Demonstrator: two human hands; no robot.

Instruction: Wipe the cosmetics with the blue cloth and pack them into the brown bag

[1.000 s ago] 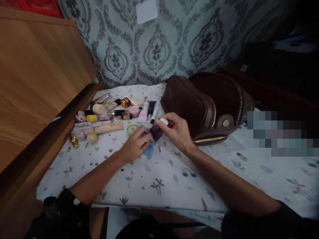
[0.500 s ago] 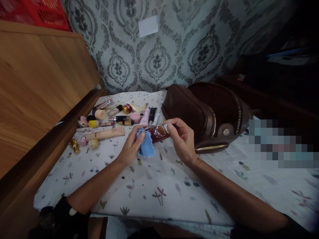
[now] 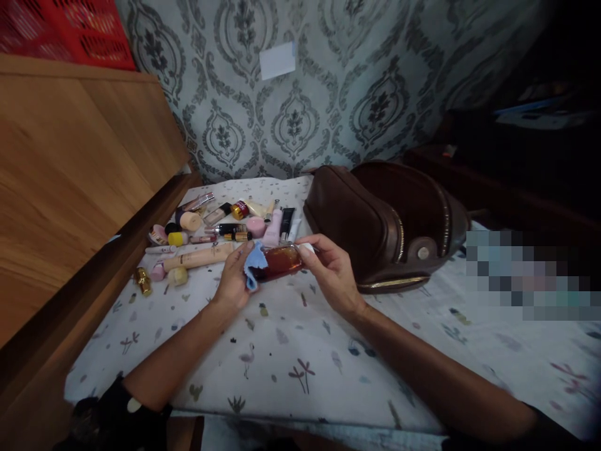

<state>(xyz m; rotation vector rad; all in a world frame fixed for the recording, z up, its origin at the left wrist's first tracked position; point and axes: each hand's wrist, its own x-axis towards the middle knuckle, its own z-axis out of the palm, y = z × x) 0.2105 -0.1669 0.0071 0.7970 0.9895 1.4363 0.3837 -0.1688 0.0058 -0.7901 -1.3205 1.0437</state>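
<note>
My right hand (image 3: 331, 270) grips the white-capped end of a small bottle (image 3: 278, 262) of dark red-brown liquid, held on its side just above the patterned sheet (image 3: 300, 351). My left hand (image 3: 233, 280) is closed on a blue cloth (image 3: 254, 260) pressed against the bottle's other end. Both hands meet over the middle of the sheet, in front of a brown leather bag (image 3: 385, 219).
A cluster of several cosmetic tubes, jars and lipsticks (image 3: 206, 232) lies at the left, with a long beige tube (image 3: 200, 257) nearest my left hand. A wooden headboard (image 3: 79, 181) runs along the left. A red crate (image 3: 61, 31) sits on it. Patterned wallpaper is behind.
The bottle has been tipped from nearly upright to lying sideways and lifted a little. The blue cloth came up off the sheet and now wraps the bottle's end.
</note>
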